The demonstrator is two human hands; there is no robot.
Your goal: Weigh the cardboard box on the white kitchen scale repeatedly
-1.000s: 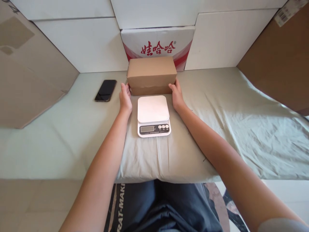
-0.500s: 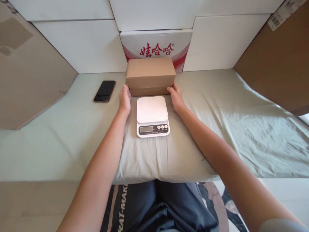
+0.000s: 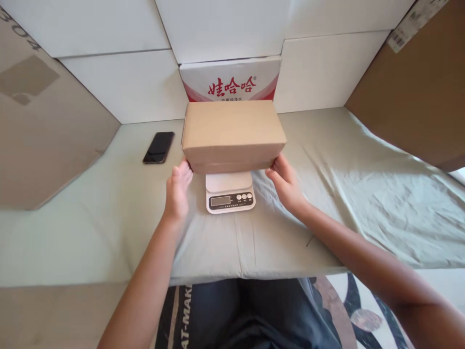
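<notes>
A closed brown cardboard box (image 3: 234, 125) is held between my two hands, over the back part of a white kitchen scale (image 3: 229, 183). My left hand (image 3: 178, 186) grips the box's lower left corner, with its fingertips partly hidden at the box's side. At the lower right corner, my right hand (image 3: 285, 182) holds the box with its fingers tucked under the edge. The scale's dark panel with a blank-looking display and round buttons faces me. I cannot tell whether the box touches the scale's platform.
A black smartphone (image 3: 159, 147) lies on the pale green cloth (image 3: 109, 218) to the left. Behind the box stands a white carton with red lettering (image 3: 230, 77), among white panels. Large brown cardboard pieces (image 3: 47, 121) stand at the left and right sides.
The cardboard box has been lifted off the cloth behind the scale and brought toward me, over the scale's platform. Both hands moved with it. The view has tilted slightly.
</notes>
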